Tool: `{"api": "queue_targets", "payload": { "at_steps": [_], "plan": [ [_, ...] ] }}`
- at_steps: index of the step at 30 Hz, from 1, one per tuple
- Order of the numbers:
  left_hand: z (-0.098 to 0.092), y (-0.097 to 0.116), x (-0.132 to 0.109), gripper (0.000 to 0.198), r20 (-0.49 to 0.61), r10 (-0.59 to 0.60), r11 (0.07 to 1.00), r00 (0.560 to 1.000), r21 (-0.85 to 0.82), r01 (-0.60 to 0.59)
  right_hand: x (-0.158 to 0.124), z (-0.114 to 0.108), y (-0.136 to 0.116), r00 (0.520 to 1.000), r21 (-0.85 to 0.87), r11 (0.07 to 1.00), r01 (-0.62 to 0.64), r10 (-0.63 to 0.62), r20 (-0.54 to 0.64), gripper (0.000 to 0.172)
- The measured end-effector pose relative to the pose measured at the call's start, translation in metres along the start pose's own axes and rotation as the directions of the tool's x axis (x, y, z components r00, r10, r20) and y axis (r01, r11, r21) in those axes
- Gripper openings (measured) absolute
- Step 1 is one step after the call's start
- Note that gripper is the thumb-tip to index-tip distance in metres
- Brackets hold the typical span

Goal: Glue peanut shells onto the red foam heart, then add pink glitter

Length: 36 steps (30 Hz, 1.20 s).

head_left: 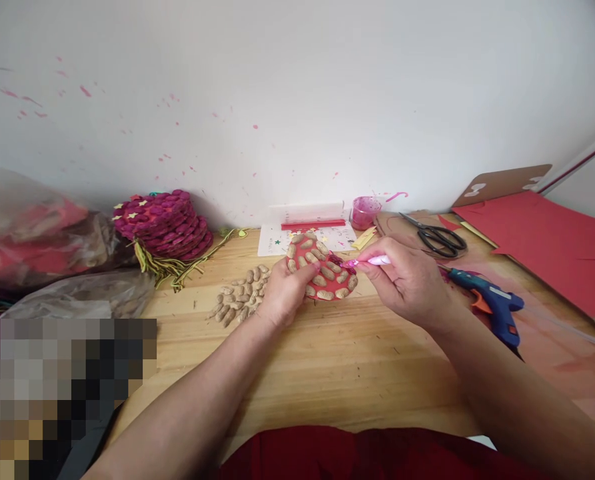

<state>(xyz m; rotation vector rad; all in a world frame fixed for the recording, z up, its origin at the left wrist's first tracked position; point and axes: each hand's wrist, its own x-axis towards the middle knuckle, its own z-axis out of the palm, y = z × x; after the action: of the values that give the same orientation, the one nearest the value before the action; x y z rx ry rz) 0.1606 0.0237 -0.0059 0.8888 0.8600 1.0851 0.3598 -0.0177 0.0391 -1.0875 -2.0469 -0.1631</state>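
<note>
My left hand (288, 288) grips the left edge of a red card piece (322, 275) covered with glued-on peanuts, holding it above the wooden table. In my right hand (407, 280) is a paint brush (377, 260) with a whitish-pink handle, pinched between thumb and fingers. Its tip touches the peanuts at the card's upper right, where a few are dark magenta; the others are plain tan. Loose peanuts (242, 292) lie on the table to the left of my left hand.
A stack of magenta peanut pieces (164, 227) stands back left beside plastic bags (37, 233). Behind the card are a white sheet (272, 243) and a pink paint cup (366, 212). Black scissors (442, 240), a blue glue gun (497, 310) and red card sheets (552, 247) lie right.
</note>
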Motion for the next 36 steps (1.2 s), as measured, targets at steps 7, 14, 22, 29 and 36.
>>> {"api": "queue_targets", "payload": {
  "at_steps": [7, 14, 22, 29, 36],
  "plan": [
    [0.002, 0.004, -0.009, 0.029, 0.059, 0.131, 0.943, 0.99, 0.302, -0.142, 0.0, 0.003, -0.002, 1.0, -0.011, 1.0, 0.0, -0.001, -0.021, 0.004],
    [0.005, 0.003, -0.015, 0.021, 0.086, 0.193, 0.872, 0.977, 0.442, -0.211, -0.001, 0.004, -0.007, 0.998, -0.021, 0.998, 0.06, -0.061, -0.023, 0.004],
    [0.002, 0.004, -0.009, 0.03, 0.046, 0.115, 0.954, 0.992, 0.274, -0.123, -0.001, 0.003, -0.005, 0.998, 0.01, 0.998, 0.06, -0.06, -0.029, 0.005],
    [0.002, 0.006, -0.004, 0.033, -0.014, 0.04, 0.999, 0.999, 0.036, -0.04, -0.001, 0.001, -0.006, 0.999, -0.02, 0.999, 0.046, -0.046, 0.001, 0.006],
    [0.005, 0.009, -0.005, 0.034, 0.004, -0.015, 1.0, 1.0, -0.013, 0.015, 0.001, 0.001, -0.005, 0.999, -0.003, 0.999, 0.037, -0.037, -0.019, 0.008]
  ]
}}
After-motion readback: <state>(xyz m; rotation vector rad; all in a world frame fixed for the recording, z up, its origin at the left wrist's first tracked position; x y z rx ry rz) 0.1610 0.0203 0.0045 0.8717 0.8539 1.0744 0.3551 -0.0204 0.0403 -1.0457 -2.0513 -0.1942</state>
